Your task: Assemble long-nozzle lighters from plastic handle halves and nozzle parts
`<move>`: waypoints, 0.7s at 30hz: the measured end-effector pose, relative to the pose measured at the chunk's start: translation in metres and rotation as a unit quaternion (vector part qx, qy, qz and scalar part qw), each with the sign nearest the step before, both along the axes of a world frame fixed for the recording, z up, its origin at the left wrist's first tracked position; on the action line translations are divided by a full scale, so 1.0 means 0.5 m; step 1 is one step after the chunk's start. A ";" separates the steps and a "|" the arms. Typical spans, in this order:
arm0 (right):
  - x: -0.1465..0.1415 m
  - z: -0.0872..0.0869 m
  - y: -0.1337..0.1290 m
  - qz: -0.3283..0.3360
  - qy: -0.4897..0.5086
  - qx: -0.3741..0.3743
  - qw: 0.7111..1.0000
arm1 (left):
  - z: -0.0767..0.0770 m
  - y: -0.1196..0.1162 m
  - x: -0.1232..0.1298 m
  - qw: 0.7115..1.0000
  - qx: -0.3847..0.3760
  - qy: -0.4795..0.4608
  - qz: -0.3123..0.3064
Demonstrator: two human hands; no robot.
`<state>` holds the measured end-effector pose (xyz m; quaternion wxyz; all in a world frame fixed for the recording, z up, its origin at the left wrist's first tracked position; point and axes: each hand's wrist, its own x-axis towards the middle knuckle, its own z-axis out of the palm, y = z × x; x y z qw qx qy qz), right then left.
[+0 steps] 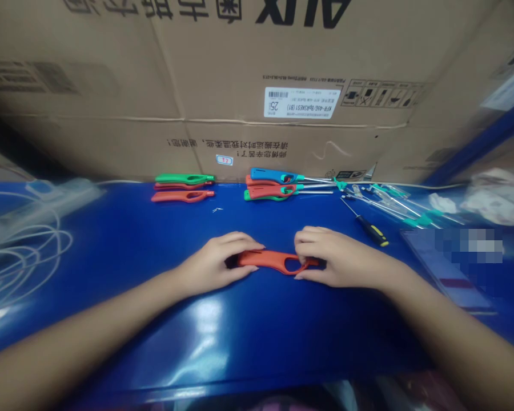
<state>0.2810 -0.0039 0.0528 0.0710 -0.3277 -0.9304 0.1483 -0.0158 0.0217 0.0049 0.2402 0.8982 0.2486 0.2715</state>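
The left hand [216,264], reaching in from eight o'clock, and the right hand [336,258], from four o'clock, hold an orange plastic lighter casing [274,262] at either end, fingers curled over it.

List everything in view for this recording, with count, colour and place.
Cardboard carton: one, brown, behind the bench
Bench top: one, blue, under the items
Lighter handles: three, green and orange, back left
Metal-nozzled lighters: about four, blue, orange, green, back centre
Screwdriver: one, yellow-black handle, right
Cable coil: one, white, left
Orange lighter handle: one, orange, front centre
Left hand: one, on the handle's left end
Right hand: one, on its right end
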 end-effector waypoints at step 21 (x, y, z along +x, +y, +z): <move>0.013 0.000 0.005 -0.101 -0.036 0.040 0.993 | -0.008 0.004 0.002 0.998 0.001 0.005 0.069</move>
